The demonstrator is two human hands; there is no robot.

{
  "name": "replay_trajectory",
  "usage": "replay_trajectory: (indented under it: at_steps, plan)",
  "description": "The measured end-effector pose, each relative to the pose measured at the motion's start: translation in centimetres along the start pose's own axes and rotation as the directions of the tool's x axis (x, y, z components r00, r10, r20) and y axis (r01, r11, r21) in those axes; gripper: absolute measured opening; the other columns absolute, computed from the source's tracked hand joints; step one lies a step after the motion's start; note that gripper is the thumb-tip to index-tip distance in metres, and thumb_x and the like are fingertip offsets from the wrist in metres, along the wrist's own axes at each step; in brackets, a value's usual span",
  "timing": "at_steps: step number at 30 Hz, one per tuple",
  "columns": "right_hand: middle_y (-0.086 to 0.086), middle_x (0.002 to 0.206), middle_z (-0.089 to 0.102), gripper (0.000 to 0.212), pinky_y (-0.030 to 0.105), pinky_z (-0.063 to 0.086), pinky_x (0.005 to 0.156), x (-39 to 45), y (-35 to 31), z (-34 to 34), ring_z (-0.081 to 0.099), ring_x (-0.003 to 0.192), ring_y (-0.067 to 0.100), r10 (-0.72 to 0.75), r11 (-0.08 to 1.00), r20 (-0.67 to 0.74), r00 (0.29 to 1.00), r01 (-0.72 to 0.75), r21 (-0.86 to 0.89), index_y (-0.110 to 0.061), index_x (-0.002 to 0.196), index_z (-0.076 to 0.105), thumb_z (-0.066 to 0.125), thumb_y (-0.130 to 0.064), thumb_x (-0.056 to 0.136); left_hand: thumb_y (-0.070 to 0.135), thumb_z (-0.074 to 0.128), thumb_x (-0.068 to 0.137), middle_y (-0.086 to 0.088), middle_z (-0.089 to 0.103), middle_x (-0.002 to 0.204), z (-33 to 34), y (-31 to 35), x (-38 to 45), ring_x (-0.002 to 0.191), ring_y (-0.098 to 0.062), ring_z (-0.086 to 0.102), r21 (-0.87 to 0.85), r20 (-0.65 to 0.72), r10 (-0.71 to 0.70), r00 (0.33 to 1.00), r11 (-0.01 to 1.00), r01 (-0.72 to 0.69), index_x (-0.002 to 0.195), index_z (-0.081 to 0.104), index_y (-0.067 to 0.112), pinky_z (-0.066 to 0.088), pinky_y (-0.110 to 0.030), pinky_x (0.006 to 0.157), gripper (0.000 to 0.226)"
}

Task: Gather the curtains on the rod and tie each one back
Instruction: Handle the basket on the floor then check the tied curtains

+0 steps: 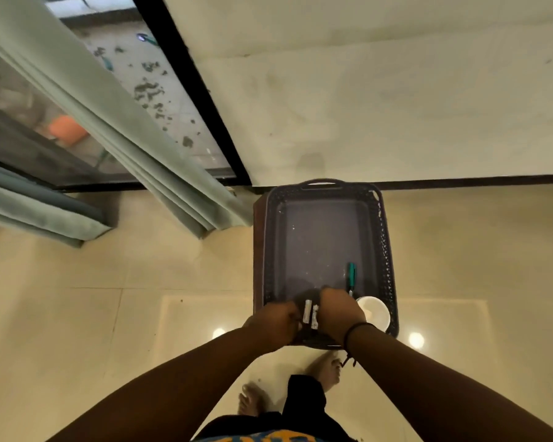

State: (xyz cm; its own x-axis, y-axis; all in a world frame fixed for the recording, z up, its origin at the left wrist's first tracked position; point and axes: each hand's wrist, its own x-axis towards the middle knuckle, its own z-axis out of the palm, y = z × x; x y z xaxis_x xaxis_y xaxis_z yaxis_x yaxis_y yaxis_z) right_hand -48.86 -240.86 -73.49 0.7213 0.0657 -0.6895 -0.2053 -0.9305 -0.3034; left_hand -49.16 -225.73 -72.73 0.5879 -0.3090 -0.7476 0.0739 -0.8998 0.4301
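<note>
Reaching into basket (385,244): both hands closed on small white pieces (310,314), likely ties; left hand (276,320), right hand (340,311). Curtains (115,129) hang ungathered up-left, folds running diagonally; left hand nearer.

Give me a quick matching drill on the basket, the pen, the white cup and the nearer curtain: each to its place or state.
Things:
1. basket
2. pen
3. white cup
4. curtain

Places or states:
A. lies inside the basket, teal and black
B. hangs in folds by the glass door
C. dark, stands against the wall
D. sits in the basket's near right corner

Pairs: 1-C, 2-A, 3-D, 4-B
</note>
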Motion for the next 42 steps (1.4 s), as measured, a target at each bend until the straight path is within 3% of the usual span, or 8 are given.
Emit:
replay_trajectory:
  at_steps: [3,7,11,18,22,28,34,42]
  plan:
    - [0.014,0.119,0.062,0.031,0.038,0.049,0.088,-0.3,-2.3,-1.9,0.060,0.109,0.033,-0.050,0.999,-0.069,0.996,0.050,-0.007,-0.011,0.124,0.049,0.046,-0.017,0.093,0.027,0.049,0.094,-0.004,0.064,0.111,-1.5,-2.1,-2.5,0.098,-0.021,0.059,0.017,-0.110,0.016,0.994,1.000,-0.014,0.108,0.061,0.020,0.045,-0.026,0.077,0.020]
    - [0.012,0.127,0.054,0.036,0.040,0.045,0.093,0.1,-7.2,-3.0,0.053,0.115,0.033,-0.169,0.982,-0.120,0.978,0.157,-0.106,-0.015,0.129,0.044,0.041,-0.022,0.094,0.033,0.049,0.094,0.002,0.059,0.118,-3.8,-7.1,-5.7,0.107,-0.016,0.056,0.005,-0.233,-0.027,0.972,1.000,0.029,0.115,0.058,0.023,0.045,-0.025,0.087,0.026]
    - [0.012,0.136,0.045,0.050,0.041,0.043,0.099,1.1,-14.3,-3.7,0.045,0.122,0.033,-0.293,0.907,0.034,0.955,0.290,-0.305,-0.015,0.138,0.035,0.045,-0.022,0.090,0.039,0.050,0.093,0.004,0.055,0.122,-6.4,-14.6,-9.1,0.113,-0.015,0.054,-0.090,-0.330,-0.147,0.932,0.988,0.124,0.118,0.056,0.024,0.043,-0.028,0.093,0.030]
    - [0.011,0.132,0.046,0.049,0.041,0.042,0.099,4.0,-29.5,-1.5,0.046,0.120,0.033,-0.315,0.698,0.235,0.919,0.393,-0.599,-0.017,0.135,0.036,0.045,-0.029,0.088,0.042,0.049,0.094,0.001,0.047,0.131,-11.7,-29.7,-14.4,0.118,-0.019,0.051,-0.202,-0.378,-0.311,0.872,0.947,0.250,0.123,0.052,0.023,0.042,-0.033,0.097,0.035]
    - [0.008,0.137,0.045,0.051,0.036,0.038,0.103,6.1,-39.9,1.2,0.044,0.125,0.028,-0.292,0.667,0.287,0.912,0.410,-0.622,-0.019,0.138,0.034,0.046,-0.036,0.092,0.041,0.048,0.094,-0.003,0.045,0.135,-16.0,-39.7,-18.8,0.120,-0.024,0.049,-0.190,-0.373,-0.355,0.857,0.933,0.304,0.129,0.048,0.020,0.042,-0.035,0.096,0.041]
    - [0.007,0.137,0.048,0.050,0.031,0.040,0.101,8.1,-59.4,5.0,0.048,0.124,0.024,-0.407,0.523,0.397,0.823,0.566,-0.637,-0.018,0.136,0.038,0.049,-0.039,0.092,0.042,0.049,0.093,-0.003,0.045,0.135,-20.9,-54.3,-27.6,0.123,-0.024,0.047,-0.373,-0.388,-0.570,0.724,0.816,0.442,0.131,0.045,0.021,0.041,-0.036,0.097,0.043]
    - [0.005,0.133,0.051,0.045,0.031,0.041,0.096,10.1,-75.7,7.2,0.048,0.121,0.023,-0.549,0.369,0.443,0.709,0.681,-0.632,-0.021,0.133,0.042,0.049,-0.039,0.092,0.043,0.050,0.093,-0.003,0.045,0.135,-25.4,-63.5,-31.2,0.119,-0.023,0.051,-0.564,-0.367,-0.700,0.613,0.691,0.452,0.130,0.047,0.022,0.042,-0.035,0.096,0.043]
    - [0.007,0.134,0.049,0.049,0.036,0.041,0.100,18.6,-94.0,8.8,0.046,0.123,0.027,-0.579,0.189,0.540,0.611,0.745,-0.640,-0.020,0.133,0.040,0.051,-0.041,0.090,0.043,0.050,0.093,-0.003,0.046,0.135,-36.7,-75.6,-31.7,0.118,-0.022,0.052,-0.659,-0.342,-0.779,0.526,0.598,0.456,0.130,0.048,0.021,0.043,-0.034,0.095,0.043]
